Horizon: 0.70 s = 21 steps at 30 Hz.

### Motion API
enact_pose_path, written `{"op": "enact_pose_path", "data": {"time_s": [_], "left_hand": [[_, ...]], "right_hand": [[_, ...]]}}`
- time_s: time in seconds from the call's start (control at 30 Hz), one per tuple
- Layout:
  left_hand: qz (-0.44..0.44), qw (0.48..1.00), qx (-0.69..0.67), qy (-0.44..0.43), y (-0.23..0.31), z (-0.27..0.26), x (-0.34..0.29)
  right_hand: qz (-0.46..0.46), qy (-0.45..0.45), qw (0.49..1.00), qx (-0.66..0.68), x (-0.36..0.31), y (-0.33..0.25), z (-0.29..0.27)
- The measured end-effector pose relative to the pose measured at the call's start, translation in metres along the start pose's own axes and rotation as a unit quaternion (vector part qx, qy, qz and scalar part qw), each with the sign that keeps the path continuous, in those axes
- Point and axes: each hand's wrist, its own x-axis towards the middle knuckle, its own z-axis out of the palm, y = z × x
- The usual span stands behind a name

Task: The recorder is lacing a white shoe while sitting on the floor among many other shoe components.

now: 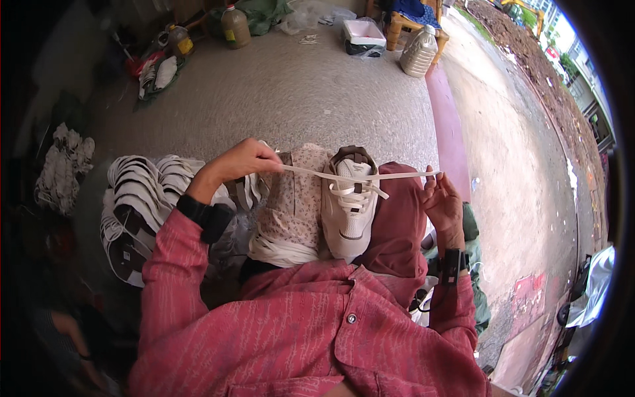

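Note:
A white sneaker point(348, 208) rests on my lap, toe toward me, its opening facing away. A flat white shoelace point(370, 176) runs taut across the top of the shoe. My left hand point(241, 161) pinches the left end of the lace, and my right hand point(442, 200) pinches the right end, both pulled outward. Part of the lace is threaded through the shoe's eyelets. A floral cloth point(291, 205) lies over my left thigh beside the shoe.
A pile of white shoe uppers point(142, 198) lies at my left. More white pieces point(63, 165) sit farther left. On the concrete floor beyond stand plastic jugs point(419, 51), a bottle point(235, 26), a white box point(363, 33) and a wooden chair point(410, 23).

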Motion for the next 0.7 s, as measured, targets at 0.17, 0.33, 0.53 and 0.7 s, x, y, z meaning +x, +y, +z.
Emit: {"op": "enact_pose_path", "data": {"time_s": [0.17, 0.33, 0.53, 0.7], "left_hand": [[-0.054, 0.997, -0.011, 0.063, -0.022, 0.004, -0.02], [-0.034, 0.976, 0.038, 0.212, -0.054, 0.016, -0.029], [0.009, 0.889, 0.183, 0.42, -0.055, 0.042, -0.032], [-0.055, 0.886, -0.222, 0.404, -0.05, 0.054, -0.018]], "right_hand": [[-0.053, 0.158, 0.978, 0.124, -0.005, 0.009, -0.008], [-0.029, 0.173, 0.985, 0.0, -0.004, 0.007, -0.025], [-0.026, 0.185, 0.981, -0.047, -0.005, 0.005, -0.03], [-0.082, 0.294, 0.95, -0.067, 0.002, 0.017, 0.004]]}}
